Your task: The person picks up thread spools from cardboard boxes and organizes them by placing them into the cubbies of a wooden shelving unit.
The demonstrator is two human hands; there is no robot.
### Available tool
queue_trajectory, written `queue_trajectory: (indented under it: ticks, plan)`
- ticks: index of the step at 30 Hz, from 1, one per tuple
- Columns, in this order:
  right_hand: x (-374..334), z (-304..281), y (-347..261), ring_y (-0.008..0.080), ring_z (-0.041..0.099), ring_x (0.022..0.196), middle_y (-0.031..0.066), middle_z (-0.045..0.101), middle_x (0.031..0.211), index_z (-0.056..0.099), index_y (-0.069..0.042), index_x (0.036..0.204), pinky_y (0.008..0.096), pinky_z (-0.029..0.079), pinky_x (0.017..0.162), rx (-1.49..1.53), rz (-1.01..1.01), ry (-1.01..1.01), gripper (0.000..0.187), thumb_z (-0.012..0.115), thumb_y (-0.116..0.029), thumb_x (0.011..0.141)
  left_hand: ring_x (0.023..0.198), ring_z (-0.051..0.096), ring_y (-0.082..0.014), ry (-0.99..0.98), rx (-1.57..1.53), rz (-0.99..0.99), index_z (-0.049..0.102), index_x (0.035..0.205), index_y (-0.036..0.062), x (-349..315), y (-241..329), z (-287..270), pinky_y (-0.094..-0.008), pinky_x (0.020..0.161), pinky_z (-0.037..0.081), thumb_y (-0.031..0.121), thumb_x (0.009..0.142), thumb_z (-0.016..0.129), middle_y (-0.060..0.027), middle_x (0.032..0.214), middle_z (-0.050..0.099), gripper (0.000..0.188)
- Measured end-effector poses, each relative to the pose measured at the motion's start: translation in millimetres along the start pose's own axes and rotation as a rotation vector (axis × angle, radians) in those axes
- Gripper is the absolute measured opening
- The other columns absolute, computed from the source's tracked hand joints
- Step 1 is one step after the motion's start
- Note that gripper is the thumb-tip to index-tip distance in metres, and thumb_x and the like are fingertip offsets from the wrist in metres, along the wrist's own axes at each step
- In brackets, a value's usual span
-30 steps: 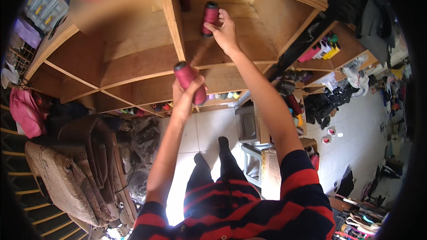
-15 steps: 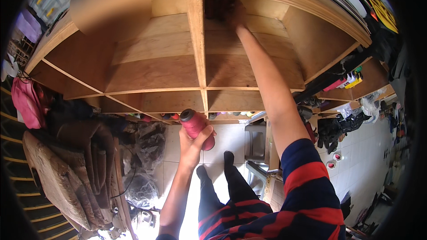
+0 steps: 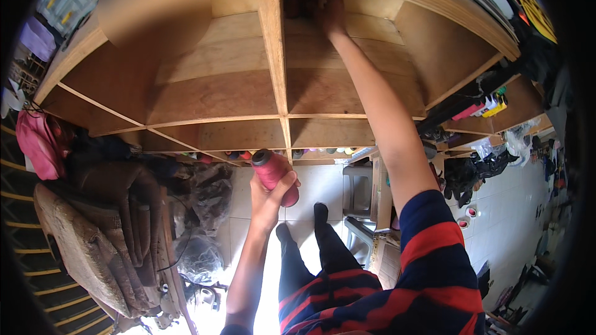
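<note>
My left hand (image 3: 268,197) is wrapped round a cone of pinkish-red thread (image 3: 271,174), holding it tilted, its dark end up, in front of the wooden shelf unit (image 3: 277,56). My right arm stretches up into the shelf's right-hand upper compartment. Deep inside, my right hand (image 3: 334,15) is beside dark objects (image 3: 301,1) standing in shadow against the divider. Their kind is too dark to tell. Shade partly hides the fingers of that hand, so its grip is unclear.
Thread cones (image 3: 316,151) in several colours line a lower shelf. A grey stool (image 3: 358,189) stands below on the right. Left of my legs are folded brown fabric (image 3: 127,211) and clear plastic bags (image 3: 202,257). Colourful spools (image 3: 487,107) fill a shelf at right.
My right hand has shifted slightly and shows more clearly beside the dark objects. My left hand keeps hold of the thread cone, nearly still. The view has moved a little.
</note>
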State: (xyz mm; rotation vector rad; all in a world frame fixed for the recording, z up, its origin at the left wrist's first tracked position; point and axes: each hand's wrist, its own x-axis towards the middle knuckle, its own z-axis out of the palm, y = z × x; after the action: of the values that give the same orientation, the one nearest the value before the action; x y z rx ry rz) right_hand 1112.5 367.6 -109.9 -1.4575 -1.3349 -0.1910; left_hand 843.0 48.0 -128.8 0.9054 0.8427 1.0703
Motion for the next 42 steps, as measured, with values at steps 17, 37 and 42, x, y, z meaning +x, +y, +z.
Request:
queue_trajectory:
  ticks: [17, 37, 42]
  plan:
    - [-310, -317, -205, 0.0234, 0.061, 0.105, 0.0171, 0.057, 0.121, 0.044, 0.000, 0.129, 0.0341, 0.054, 0.078, 0.534, 0.722, -0.428, 0.052, 0.068, -0.022, 0.088, 0.112, 0.052, -0.0201, -0.366, 0.054, -0.280, 0.039, 0.135, 0.0048, -44, -26, 70, -0.0313, 0.099, 0.039, 0.048, 0.098, 0.046, -0.0103, 0.121, 0.052, 0.057]
    - [-549, -576, -157, 0.0236, 0.059, 0.102, 0.0169, 0.059, 0.111, 0.041, 0.000, 0.123, 0.0352, 0.047, 0.085, -0.071, 1.221, 0.294, 0.051, 0.066, -0.020, 0.083, 0.092, 0.062, -0.0181, -1.247, 0.612, -0.236, 0.058, 0.113, 0.0015, -172, -229, 258, -0.0321, 0.079, 0.047, 0.020, 0.095, 0.056, -0.0107, 0.102, 0.066, 0.026]
    - [-601, -598, -165, 0.0377, 0.063, 0.093, 0.0242, 0.062, 0.100, 0.042, -0.001, 0.122, 0.0418, 0.048, 0.083, -0.045, 1.225, 0.328, 0.052, 0.065, -0.023, 0.082, 0.095, 0.060, -0.0281, -1.332, 0.803, 0.250, 0.059, 0.113, 0.0027, -207, -279, 352, -0.0375, 0.086, 0.046, 0.019, 0.090, 0.061, -0.0145, 0.100, 0.064, 0.028]
